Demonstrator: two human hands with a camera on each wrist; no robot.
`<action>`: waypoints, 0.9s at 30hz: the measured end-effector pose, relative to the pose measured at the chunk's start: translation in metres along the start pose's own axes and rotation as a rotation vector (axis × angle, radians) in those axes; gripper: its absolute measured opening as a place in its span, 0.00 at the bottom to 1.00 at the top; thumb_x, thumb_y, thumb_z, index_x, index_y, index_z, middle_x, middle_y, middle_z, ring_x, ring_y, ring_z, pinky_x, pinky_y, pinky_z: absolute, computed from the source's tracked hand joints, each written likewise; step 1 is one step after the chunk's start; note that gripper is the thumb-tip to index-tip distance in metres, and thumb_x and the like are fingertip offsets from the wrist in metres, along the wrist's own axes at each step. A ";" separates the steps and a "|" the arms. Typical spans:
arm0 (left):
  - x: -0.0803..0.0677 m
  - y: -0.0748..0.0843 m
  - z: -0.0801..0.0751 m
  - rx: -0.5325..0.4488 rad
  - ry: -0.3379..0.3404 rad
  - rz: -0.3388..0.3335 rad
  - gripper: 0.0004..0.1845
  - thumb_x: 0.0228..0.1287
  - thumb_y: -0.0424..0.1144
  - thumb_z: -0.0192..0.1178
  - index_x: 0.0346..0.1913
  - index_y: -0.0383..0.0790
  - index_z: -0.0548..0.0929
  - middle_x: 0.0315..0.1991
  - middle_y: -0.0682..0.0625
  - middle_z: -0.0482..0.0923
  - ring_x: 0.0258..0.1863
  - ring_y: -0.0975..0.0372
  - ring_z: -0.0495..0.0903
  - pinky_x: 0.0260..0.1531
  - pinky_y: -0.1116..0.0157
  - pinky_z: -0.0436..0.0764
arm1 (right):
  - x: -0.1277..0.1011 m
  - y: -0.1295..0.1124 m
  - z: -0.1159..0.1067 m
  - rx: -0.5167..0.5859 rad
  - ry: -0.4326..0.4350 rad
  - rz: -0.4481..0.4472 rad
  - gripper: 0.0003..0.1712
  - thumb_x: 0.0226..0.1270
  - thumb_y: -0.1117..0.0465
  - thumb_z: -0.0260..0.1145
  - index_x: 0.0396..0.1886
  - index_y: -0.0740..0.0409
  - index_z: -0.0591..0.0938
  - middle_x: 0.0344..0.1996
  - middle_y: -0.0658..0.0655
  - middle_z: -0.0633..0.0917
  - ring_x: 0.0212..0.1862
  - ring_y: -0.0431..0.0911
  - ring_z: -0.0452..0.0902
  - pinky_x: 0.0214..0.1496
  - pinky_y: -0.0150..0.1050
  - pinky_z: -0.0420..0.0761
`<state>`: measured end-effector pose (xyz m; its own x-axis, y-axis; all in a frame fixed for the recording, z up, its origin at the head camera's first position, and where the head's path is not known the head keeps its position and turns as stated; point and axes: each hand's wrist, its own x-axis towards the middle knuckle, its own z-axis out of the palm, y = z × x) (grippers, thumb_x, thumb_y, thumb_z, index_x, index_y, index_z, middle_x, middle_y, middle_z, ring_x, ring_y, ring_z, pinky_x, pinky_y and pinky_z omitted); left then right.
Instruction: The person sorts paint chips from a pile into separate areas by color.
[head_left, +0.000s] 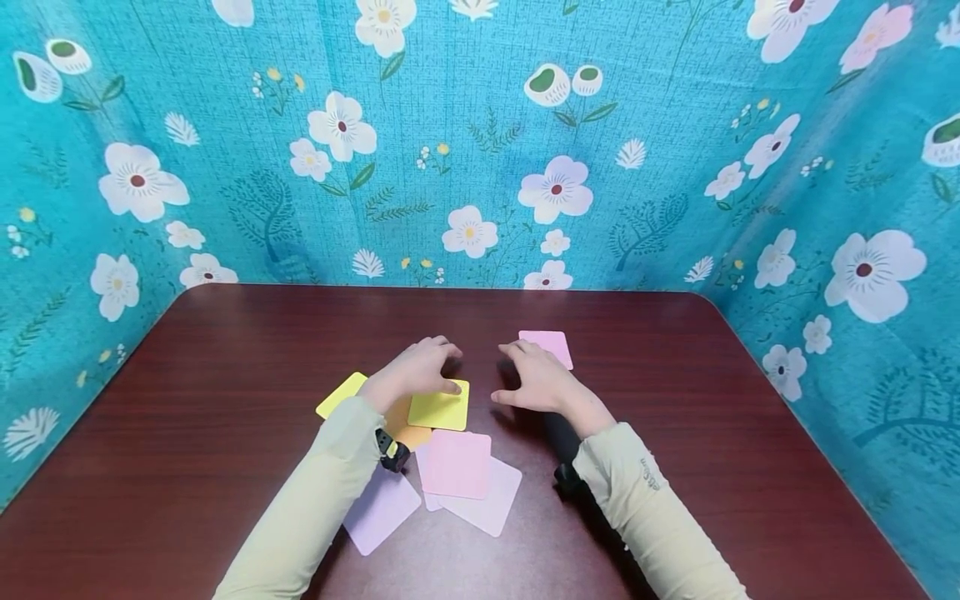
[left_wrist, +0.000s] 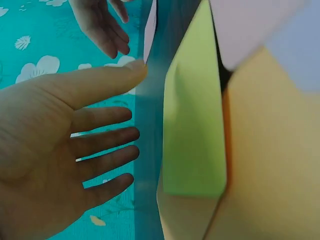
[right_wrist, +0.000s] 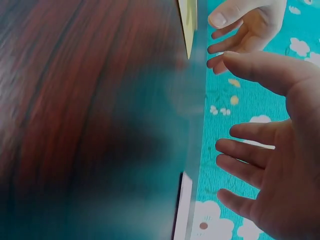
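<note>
The support is a dark reddish-brown wooden table (head_left: 225, 400) with rounded far corners, set against floral cloth. Paper squares lie on it. A pink square (head_left: 551, 343) lies alone, just past centre toward 12 o'clock. At 9 o'clock from centre, a yellow square (head_left: 340, 393) lies flat. A second yellow square (head_left: 442, 410) overlaps an orange one (head_left: 408, 432). Toward 6 o'clock, a pink square (head_left: 457, 464) tops pale lilac squares (head_left: 378, 515), fanned and overlapping. Two hands are over the squares near centre.

Yellow card (head_left: 440, 409), pink cards (head_left: 457, 464) — dark-red table (head_left: 225, 375).
</note>
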<state>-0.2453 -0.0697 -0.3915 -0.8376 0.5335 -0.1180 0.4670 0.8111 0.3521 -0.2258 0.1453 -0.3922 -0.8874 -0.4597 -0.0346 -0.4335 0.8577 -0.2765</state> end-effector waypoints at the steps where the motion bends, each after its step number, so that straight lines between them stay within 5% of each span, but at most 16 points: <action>1: -0.002 -0.001 -0.001 0.000 -0.003 0.001 0.31 0.50 0.48 0.66 0.57 0.37 0.73 0.55 0.44 0.70 0.56 0.51 0.68 0.59 0.54 0.64 | 0.001 -0.002 0.001 -0.006 -0.005 -0.004 0.45 0.50 0.42 0.65 0.64 0.61 0.65 0.60 0.62 0.69 0.62 0.54 0.63 0.62 0.51 0.63; 15: -0.033 -0.014 -0.010 0.048 -0.098 0.006 0.43 0.37 0.52 0.72 0.58 0.34 0.71 0.53 0.44 0.68 0.52 0.52 0.67 0.53 0.53 0.68 | 0.011 -0.036 0.015 -0.057 -0.054 -0.093 0.43 0.46 0.40 0.67 0.59 0.60 0.71 0.52 0.57 0.73 0.53 0.50 0.69 0.55 0.48 0.70; 27: -0.040 -0.014 -0.004 0.096 -0.144 -0.017 0.47 0.32 0.54 0.73 0.58 0.36 0.70 0.52 0.46 0.67 0.50 0.54 0.66 0.53 0.54 0.67 | 0.017 -0.051 0.025 -0.091 -0.112 -0.106 0.47 0.39 0.35 0.69 0.57 0.59 0.73 0.50 0.55 0.73 0.51 0.48 0.69 0.54 0.47 0.70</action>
<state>-0.2199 -0.1033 -0.3877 -0.7993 0.5430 -0.2574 0.4841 0.8356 0.2597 -0.2151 0.0882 -0.4029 -0.8149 -0.5674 -0.1182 -0.5410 0.8178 -0.1962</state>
